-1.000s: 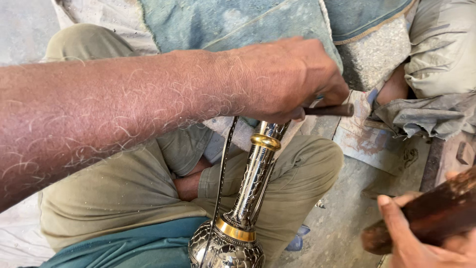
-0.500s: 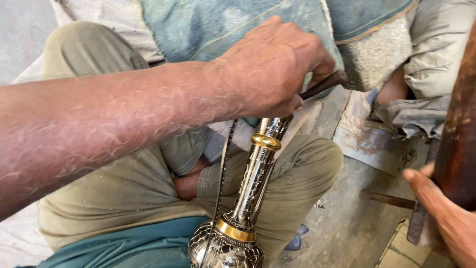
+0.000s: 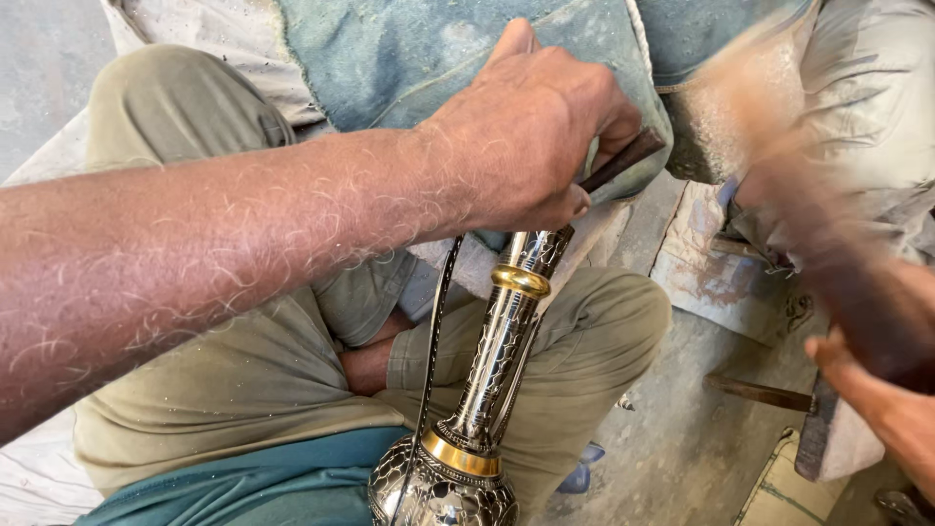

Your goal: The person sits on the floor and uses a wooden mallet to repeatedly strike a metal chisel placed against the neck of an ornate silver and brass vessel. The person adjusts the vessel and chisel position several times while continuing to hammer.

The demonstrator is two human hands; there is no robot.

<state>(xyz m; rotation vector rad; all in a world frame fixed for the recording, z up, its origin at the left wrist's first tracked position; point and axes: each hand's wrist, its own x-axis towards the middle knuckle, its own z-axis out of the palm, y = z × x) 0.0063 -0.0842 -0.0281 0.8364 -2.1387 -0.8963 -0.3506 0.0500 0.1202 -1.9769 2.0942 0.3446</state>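
The fingers (image 3: 584,200) of the left hand (image 3: 531,127) are curled tight around a short dark metal tool (image 3: 623,161), whose end pokes out from under the thumb side and angles up to the right; its tip is hidden beneath the hand, at the top of the neck of an engraved metal vase (image 3: 487,380). The vase — silver-coloured, cut with a crackle pattern and ringed with two brass bands — leans from its round body at the bottom edge of the view up to the hand, lying between the person's folded legs in olive trousers (image 3: 234,380). A thin dark cord (image 3: 433,331) runs down alongside the neck. Behind the hand sits a worn blue cushion (image 3: 409,58). At the right edge the right hand (image 3: 877,390) is wrapped around a dark wooden handle (image 3: 828,253) — blurred by motion, so the fingers' exact grip cannot be made out. Below it a small iron rod (image 3: 760,393) lies on the dusty grey floor (image 3: 682,448).
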